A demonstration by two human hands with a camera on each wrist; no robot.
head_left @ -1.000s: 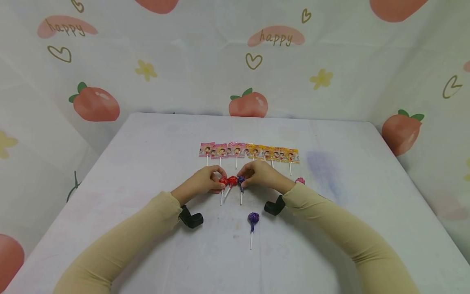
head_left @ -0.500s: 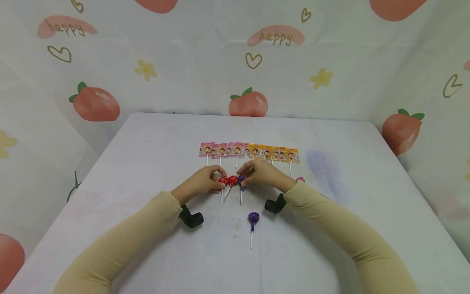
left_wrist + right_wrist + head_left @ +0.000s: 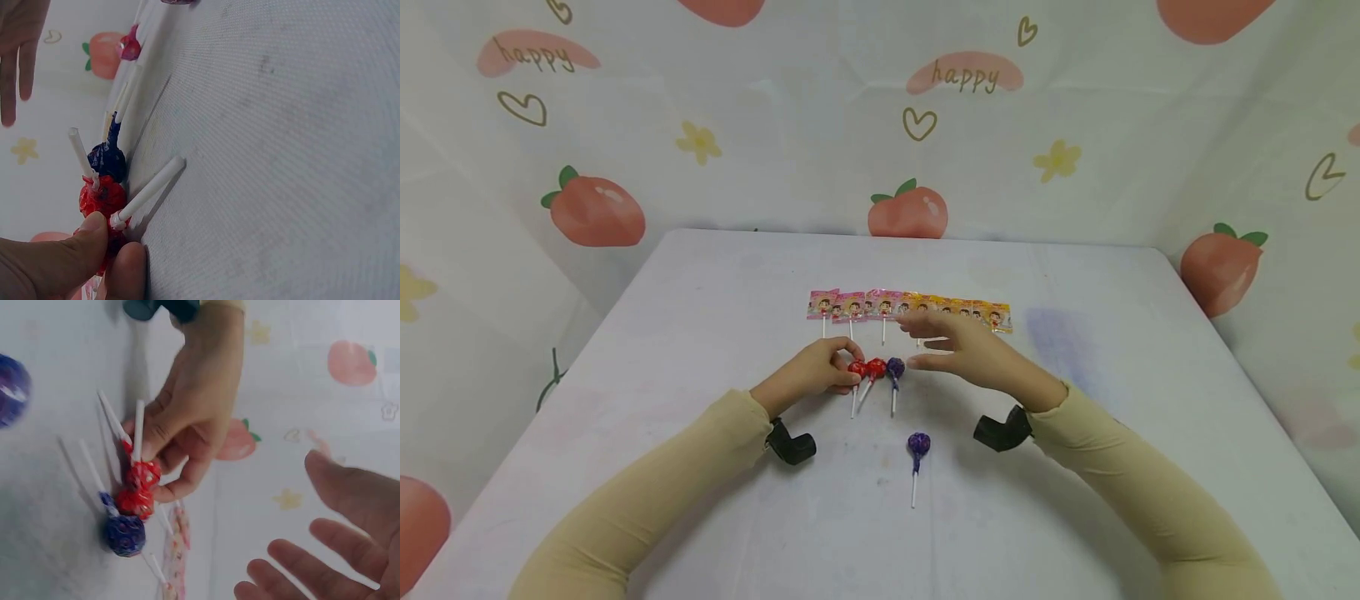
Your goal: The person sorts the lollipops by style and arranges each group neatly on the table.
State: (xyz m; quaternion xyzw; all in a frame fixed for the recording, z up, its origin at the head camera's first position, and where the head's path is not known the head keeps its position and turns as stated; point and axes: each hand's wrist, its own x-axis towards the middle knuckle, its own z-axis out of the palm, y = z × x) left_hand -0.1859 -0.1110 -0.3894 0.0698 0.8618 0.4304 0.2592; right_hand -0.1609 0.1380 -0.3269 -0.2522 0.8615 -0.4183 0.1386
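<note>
Between thumb and fingers my left hand (image 3: 811,367) pinches the left red lollipop (image 3: 857,367) by its wrapped head. A second red lollipop (image 3: 876,367) lies against it, its stick slanted toward the first one's. Touching that on the right is a purple lollipop (image 3: 895,367), stick toward me. My right hand (image 3: 973,352) hovers just right of the purple one, fingers spread and holding nothing. In the right wrist view the two red heads sit beside the purple head (image 3: 124,535). Another purple lollipop (image 3: 918,445) lies alone nearer to me.
Behind the hands runs a row of flat lollipops in pink wrappers (image 3: 850,307) and yellow wrappers (image 3: 996,317), partly covered by my right hand. The left wrist view shows a pink lollipop (image 3: 130,45) farther off. A patterned cloth (image 3: 820,150) hangs behind the white table (image 3: 737,283).
My right hand has let go of the purple lollipop in the row and moved right, its fingers spreading. The left hand keeps its hold on the red lollipop.
</note>
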